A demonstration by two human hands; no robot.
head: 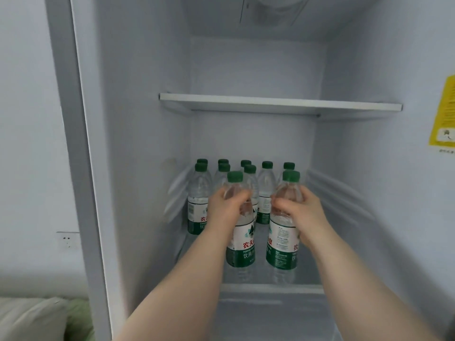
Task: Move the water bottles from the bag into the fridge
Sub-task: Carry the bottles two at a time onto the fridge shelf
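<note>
While both hands are inside the fridge (147,143), each has hold of one bottle: left hand (229,205) has its fingers curled round the shoulder of the left bottle (242,237), right hand (302,212) is wrapped the same way round the right bottle (283,242). Both bottles are upright, green caps up, at the front of the lower shelf (270,289), just ahead of the rear bottles (267,190). Eight caps show back there, packed close towards the back wall. Can't tell if the two bases are down on the shelf or just above it, since the clear bottoms blur into the shelf. My read: placing step, task well along; bag not in view, so how many are left is unknown. To do it well: hold both vertical, lower until the bases seat flat, then slide them back until they touch the row behind rather than leaving them near the lip. Grip is high on the bottles, so any tilt on release could tip them into the neighbours. Let go one hand at a time, open the fingers outwards, pull back without brushing the caps. Upper shelf (280,104) is the fallback if the lower one fills up
</note>
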